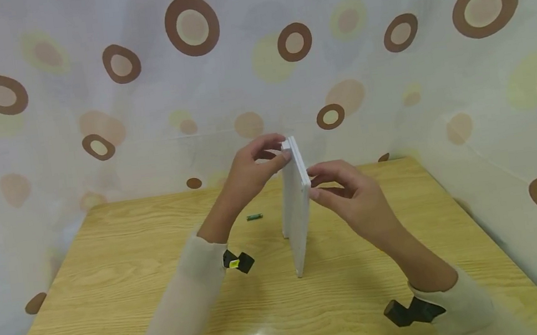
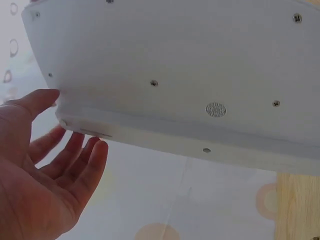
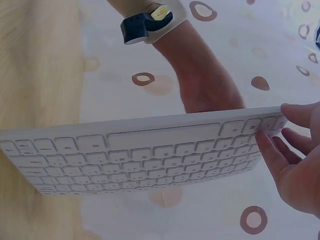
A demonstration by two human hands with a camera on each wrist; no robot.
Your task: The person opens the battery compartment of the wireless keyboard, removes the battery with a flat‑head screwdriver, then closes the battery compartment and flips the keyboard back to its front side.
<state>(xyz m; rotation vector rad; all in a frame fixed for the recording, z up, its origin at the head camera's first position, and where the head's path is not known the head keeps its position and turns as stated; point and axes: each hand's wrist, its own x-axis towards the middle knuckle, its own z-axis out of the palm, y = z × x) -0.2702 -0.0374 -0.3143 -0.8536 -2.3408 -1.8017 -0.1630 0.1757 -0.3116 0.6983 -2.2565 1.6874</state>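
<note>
A white keyboard [image 1: 298, 203] stands on end above the table, its long side upright. In the right wrist view its key side [image 3: 135, 160] shows. The left wrist view shows its underside [image 2: 190, 60], with several small screws and a raised ridge [image 2: 200, 150] along one edge. My left hand [image 1: 253, 166] holds the upper end at this ridge, thumb against the underside. On the other side my right hand [image 1: 352, 193] pinches the upper corner, thumb at the edge and a fingertip on the keys. Whether the lower end touches the table cannot be told.
A small green battery [image 1: 254, 217] lies on the wooden table [image 1: 113, 298], left of the keyboard. Behind and at both sides hangs a pale cloth [image 1: 238, 82] patterned with circles. Each wrist wears a small dark device [image 1: 414, 311].
</note>
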